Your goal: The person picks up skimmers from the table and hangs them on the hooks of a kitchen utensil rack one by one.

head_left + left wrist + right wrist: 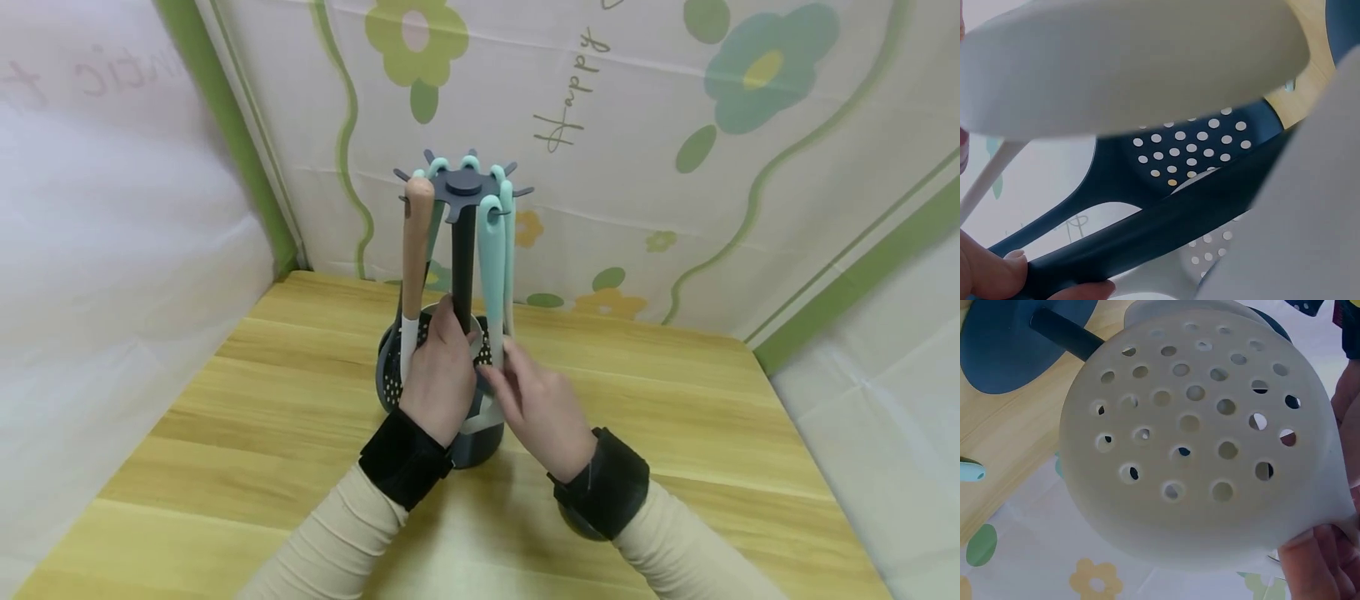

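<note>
Dark grey carousel utensil stand upright on the wooden table, toward its far middle, hung with mint-handled and wood-handled utensils. Left hand wrapped around the stand's black central post, low down, fingers curled on it; fingertips seen pressing a dark blue slotted utensil in the left wrist view. Right hand just right of the post, fingers pinching the edge of a pale round perforated skimmer head hanging beside the post. Flowered cloth backdrop behind.
</note>
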Available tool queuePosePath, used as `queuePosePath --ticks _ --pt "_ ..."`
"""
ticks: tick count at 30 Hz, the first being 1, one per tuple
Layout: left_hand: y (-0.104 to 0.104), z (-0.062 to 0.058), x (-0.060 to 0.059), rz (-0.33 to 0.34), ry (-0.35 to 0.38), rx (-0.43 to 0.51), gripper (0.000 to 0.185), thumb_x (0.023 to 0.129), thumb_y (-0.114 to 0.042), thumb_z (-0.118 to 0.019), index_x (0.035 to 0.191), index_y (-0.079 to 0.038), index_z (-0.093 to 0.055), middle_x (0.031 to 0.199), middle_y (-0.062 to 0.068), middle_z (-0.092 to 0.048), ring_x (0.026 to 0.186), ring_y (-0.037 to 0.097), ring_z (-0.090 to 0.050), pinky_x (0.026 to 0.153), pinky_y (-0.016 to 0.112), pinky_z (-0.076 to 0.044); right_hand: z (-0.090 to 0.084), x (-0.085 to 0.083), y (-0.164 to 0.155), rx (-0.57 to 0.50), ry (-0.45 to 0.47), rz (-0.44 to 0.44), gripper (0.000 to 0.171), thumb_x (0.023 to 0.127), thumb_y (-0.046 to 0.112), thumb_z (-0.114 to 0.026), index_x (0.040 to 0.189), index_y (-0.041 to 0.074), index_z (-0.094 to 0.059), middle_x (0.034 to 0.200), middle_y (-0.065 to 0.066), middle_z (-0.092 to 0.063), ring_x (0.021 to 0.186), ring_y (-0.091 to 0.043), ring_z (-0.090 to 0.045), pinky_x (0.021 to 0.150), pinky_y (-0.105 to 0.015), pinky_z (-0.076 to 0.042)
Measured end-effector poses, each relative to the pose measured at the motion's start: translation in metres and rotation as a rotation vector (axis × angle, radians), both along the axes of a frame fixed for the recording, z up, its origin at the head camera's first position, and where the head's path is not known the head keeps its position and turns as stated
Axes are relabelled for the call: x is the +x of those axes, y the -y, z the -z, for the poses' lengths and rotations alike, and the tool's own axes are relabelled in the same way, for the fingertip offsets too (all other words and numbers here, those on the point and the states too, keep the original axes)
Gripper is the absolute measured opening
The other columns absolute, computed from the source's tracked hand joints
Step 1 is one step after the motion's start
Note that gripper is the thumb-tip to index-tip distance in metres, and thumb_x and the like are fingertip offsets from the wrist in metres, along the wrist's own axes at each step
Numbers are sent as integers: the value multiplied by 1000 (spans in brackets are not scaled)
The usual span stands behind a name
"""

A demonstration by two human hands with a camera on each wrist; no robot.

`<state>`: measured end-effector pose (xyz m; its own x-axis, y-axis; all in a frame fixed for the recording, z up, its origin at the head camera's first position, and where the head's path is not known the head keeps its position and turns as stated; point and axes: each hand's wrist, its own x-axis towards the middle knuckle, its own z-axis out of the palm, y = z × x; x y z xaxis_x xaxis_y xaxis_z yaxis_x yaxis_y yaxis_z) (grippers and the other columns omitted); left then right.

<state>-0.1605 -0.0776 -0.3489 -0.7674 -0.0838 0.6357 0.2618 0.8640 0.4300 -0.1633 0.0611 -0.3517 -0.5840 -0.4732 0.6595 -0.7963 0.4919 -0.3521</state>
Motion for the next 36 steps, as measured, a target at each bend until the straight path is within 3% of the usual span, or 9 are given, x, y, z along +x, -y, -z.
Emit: queuePosePath --ticks 4,15,23,30,36 --pt "0 1 0 -6 -10 -18 47 99 -5 -59 134 15 -36 118 30 -59 70 30 -72 55 35 -61 1 -1 3 -15 16 10 25 94 8 -66 114 -2 -54 73 -6 -68 55 -9 -61 50 -19 -52" --pt "1 4 -2 -48 -43 -64 48 98 -7 -61 133 16 -36 116 30 -60 68 28 -71 53 33 -60 4 -1 6 -70 -6 48 19 92 8 -69 104 0 -57 65 -2 -59 50 -4 -46 45 -14 -41" --pt "0 5 -2 -42 -61 -70 48 97 -6 -61 132 16 -36 119 31 -60 69 30 -72 53 34 -60 9 2 10 -135 56 57 18 93 8 -69 105 -2 -61 74 -7 -69 55 -7 -55 49 -17 -49" --pt "0 5 -2 -46 -55 -66 50 97 -6 -62 134 15 -36 122 31 -59 69 30 -72 53 34 -60 11 4 11 -165 109 68 15 93 9 -68 104 0 -62 73 -6 -65 57 -9 -54 49 -18 -49" --pt "0 6 -2 -36 -73 -63 49 97 -5 -62 133 15 -36 119 30 -60 69 30 -71 53 35 -60 13 7 11 -212 128 62 11 92 9 -69 99 1 -64 75 -7 -67 62 -11 -62 54 -19 -55"
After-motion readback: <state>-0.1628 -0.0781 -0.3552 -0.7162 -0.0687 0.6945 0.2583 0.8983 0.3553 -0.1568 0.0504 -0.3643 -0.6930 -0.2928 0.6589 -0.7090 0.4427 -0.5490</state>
